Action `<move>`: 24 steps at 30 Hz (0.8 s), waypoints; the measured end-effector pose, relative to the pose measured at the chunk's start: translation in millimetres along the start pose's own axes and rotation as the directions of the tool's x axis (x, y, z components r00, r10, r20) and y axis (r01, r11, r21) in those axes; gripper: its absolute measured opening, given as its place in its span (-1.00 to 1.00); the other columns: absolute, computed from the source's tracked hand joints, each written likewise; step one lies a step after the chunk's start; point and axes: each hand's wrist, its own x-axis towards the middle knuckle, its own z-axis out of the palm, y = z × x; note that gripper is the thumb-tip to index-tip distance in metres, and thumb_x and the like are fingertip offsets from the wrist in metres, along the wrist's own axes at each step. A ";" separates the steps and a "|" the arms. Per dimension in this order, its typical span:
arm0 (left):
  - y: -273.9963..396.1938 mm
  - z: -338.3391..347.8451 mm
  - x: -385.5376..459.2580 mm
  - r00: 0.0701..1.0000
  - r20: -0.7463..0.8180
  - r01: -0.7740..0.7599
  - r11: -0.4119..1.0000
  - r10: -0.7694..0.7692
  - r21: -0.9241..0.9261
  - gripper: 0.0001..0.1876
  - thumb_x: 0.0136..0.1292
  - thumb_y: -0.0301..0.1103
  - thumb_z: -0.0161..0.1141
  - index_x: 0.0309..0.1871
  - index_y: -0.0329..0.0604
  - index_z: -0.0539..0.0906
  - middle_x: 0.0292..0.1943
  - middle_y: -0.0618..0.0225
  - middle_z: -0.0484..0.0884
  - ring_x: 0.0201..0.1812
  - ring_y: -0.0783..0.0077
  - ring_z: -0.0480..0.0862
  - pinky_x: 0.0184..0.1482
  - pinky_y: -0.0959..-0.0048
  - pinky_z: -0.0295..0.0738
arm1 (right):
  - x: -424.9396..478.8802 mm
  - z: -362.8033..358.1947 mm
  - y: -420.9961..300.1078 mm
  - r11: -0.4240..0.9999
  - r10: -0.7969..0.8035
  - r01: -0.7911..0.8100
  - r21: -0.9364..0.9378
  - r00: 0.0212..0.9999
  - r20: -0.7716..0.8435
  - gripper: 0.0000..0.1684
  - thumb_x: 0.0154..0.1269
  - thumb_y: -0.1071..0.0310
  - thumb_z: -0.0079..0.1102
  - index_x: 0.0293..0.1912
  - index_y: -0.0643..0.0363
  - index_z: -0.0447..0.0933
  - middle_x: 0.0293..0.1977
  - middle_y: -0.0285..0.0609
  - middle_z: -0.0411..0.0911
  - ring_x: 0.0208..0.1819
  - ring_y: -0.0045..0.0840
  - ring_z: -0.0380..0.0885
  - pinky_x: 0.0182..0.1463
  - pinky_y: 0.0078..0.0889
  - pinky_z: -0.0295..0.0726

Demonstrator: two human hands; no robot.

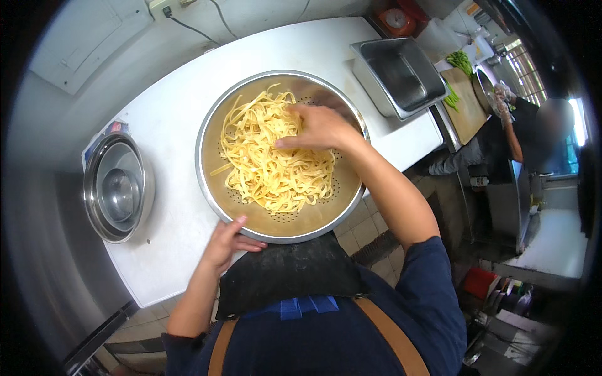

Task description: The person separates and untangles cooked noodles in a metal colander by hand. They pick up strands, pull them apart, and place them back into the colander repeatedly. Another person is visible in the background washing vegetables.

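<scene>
A large metal colander (282,227) with small drain holes stands at the near edge of the white table, in front of my dark apron. In it lies a loose heap of flat yellow noodles (277,164). My left hand (233,242) grips the colander's near rim, thumb on top and fingers below. My right hand (317,127) reaches over the far right side and rests on the noodles, thumb and fingers spread; its fingertips are partly hidden or blurred, and no noodles are seen lifted in it.
Nested metal bowls (146,188) stand at the table's left end. A deep steel pan (376,89) sits at the right end. Beyond it are a cutting board (463,103) with green vegetables (460,62) and a co-worker (526,122) with gloved hands at a bowl. A wall borders the far side.
</scene>
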 end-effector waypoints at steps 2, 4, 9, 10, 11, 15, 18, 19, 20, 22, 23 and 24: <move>-4.3 19.5 1.2 0.999 -0.003 -0.042 0.995 0.042 -0.092 -0.42 0.35 -0.32 0.19 0.39 -0.33 0.35 0.11 0.07 0.63 0.02 0.20 0.71 -0.10 0.13 0.75 | 16.6 19.5 -20.6 0.999 0.001 0.003 -0.047 0.996 0.087 0.22 -0.11 -0.15 0.60 0.45 0.23 0.29 0.24 0.23 0.52 0.25 -0.06 0.56 0.37 -0.15 0.49; -3.5 19.4 5.5 0.997 -0.042 -0.061 0.994 0.057 -0.086 -0.41 0.30 -0.39 0.14 0.39 -0.34 0.33 0.11 0.04 0.61 0.01 0.17 0.72 -0.10 0.11 0.76 | 20.9 25.6 -31.2 0.994 -0.040 0.060 -0.094 0.979 0.199 0.26 -0.12 -0.11 0.61 0.50 0.18 0.23 0.26 0.24 0.51 0.25 -0.06 0.56 0.37 -0.14 0.50; 4.2 24.6 4.5 0.995 -0.097 -0.007 0.994 -0.004 -0.106 -0.41 0.24 -0.46 0.11 0.37 -0.35 0.33 0.18 0.03 0.56 0.00 0.14 0.72 -0.06 0.08 0.74 | -6.4 26.7 -49.5 0.947 -0.194 0.266 -0.182 0.922 0.336 -0.20 0.06 0.16 0.46 0.32 0.04 0.44 0.01 0.06 0.65 0.06 -0.08 0.64 0.11 -0.08 0.63; 3.8 25.9 2.6 0.993 -0.115 -0.023 0.991 0.008 -0.131 -0.43 0.25 -0.46 0.10 0.36 -0.36 0.35 0.13 0.05 0.58 -0.03 0.18 0.72 -0.12 0.15 0.75 | -17.8 28.8 -51.2 0.927 -0.248 0.315 -0.204 0.922 0.298 -0.27 0.06 0.24 0.43 0.27 0.03 0.48 -0.04 0.06 0.63 0.02 -0.07 0.64 0.08 -0.06 0.63; 3.3 27.3 1.3 0.991 -0.131 -0.039 0.987 0.018 -0.155 -0.45 0.27 -0.45 0.09 0.35 -0.37 0.37 0.08 0.07 0.61 -0.07 0.22 0.73 -0.18 0.21 0.75 | -30.4 30.4 -53.3 0.904 -0.301 0.361 -0.227 0.918 0.260 -0.33 0.05 0.32 0.41 0.22 0.02 0.52 -0.10 0.07 0.62 -0.02 -0.05 0.64 0.04 -0.05 0.63; 3.9 28.4 -2.6 0.988 -0.145 -0.066 0.989 0.046 -0.135 -0.48 0.27 -0.46 0.08 0.32 -0.38 0.42 0.03 0.13 0.64 -0.10 0.32 0.72 -0.20 0.35 0.72 | -69.7 47.1 -53.6 0.841 -0.486 0.507 -0.188 0.861 0.150 -0.49 0.07 0.50 0.27 0.08 0.01 0.60 -0.22 0.02 0.57 -0.12 -0.04 0.63 -0.06 -0.04 0.63; 4.3 19.0 3.2 0.991 -0.101 -0.097 0.993 0.091 -0.065 -0.52 0.28 -0.46 0.08 0.28 -0.43 0.47 0.02 0.15 0.65 -0.04 0.37 0.69 -0.04 0.41 0.64 | -96.1 42.9 -58.0 0.831 -0.537 0.543 -0.121 0.840 0.086 -0.54 0.09 0.51 0.22 0.04 0.03 0.59 -0.26 -0.02 0.54 -0.14 -0.07 0.62 -0.10 0.00 0.60; 2.5 18.5 5.0 0.987 -0.105 -0.130 0.989 0.123 -0.066 -0.52 0.28 -0.46 0.08 0.27 -0.44 0.48 0.02 0.16 0.66 -0.03 0.38 0.68 0.01 0.41 0.61 | -102.4 35.0 -60.6 0.832 -0.543 0.549 -0.083 0.835 0.083 -0.59 0.11 0.51 0.21 0.00 0.05 0.60 -0.28 -0.01 0.55 -0.15 -0.07 0.63 -0.11 0.01 0.60; 0.5 18.0 6.9 0.982 -0.110 -0.163 0.984 0.155 -0.067 -0.53 0.28 -0.46 0.08 0.25 -0.45 0.49 0.02 0.16 0.66 -0.01 0.39 0.67 0.05 0.42 0.57 | -110.0 23.5 -63.6 0.831 -0.550 0.554 -0.045 0.831 0.079 -0.65 0.14 0.51 0.19 -0.04 0.08 0.61 -0.29 0.01 0.55 -0.16 -0.07 0.64 -0.12 0.01 0.60; -0.4 16.6 8.4 0.979 -0.120 -0.171 0.984 0.165 -0.040 -0.54 0.28 -0.45 0.08 0.24 -0.47 0.49 0.03 0.17 0.66 0.02 0.40 0.65 0.12 0.42 0.52 | -124.1 1.4 -68.3 0.838 -0.539 0.545 -0.016 0.832 0.129 -0.64 0.14 0.51 0.18 -0.03 0.08 0.60 -0.29 0.00 0.53 -0.15 -0.10 0.62 -0.11 0.00 0.59; 1.1 14.4 8.2 0.982 -0.128 -0.145 0.989 0.142 -0.014 -0.53 0.28 -0.45 0.09 0.24 -0.48 0.49 0.04 0.17 0.66 0.03 0.40 0.64 0.14 0.42 0.50 | -126.9 -4.5 -66.4 0.840 -0.535 0.541 -0.042 0.839 0.100 -0.62 0.13 0.52 0.19 -0.01 0.07 0.60 -0.28 -0.01 0.52 -0.13 -0.10 0.61 -0.11 -0.01 0.58; 2.3 14.1 7.8 0.984 -0.135 -0.118 0.993 0.119 0.010 -0.53 0.28 -0.45 0.09 0.24 -0.48 0.49 0.05 0.17 0.66 0.05 0.40 0.63 0.16 0.41 0.48 | -129.5 -10.1 -63.5 0.842 -0.530 0.535 -0.068 0.845 0.074 -0.59 0.13 0.52 0.19 0.02 0.05 0.59 -0.26 -0.02 0.51 -0.12 -0.11 0.60 -0.10 -0.02 0.57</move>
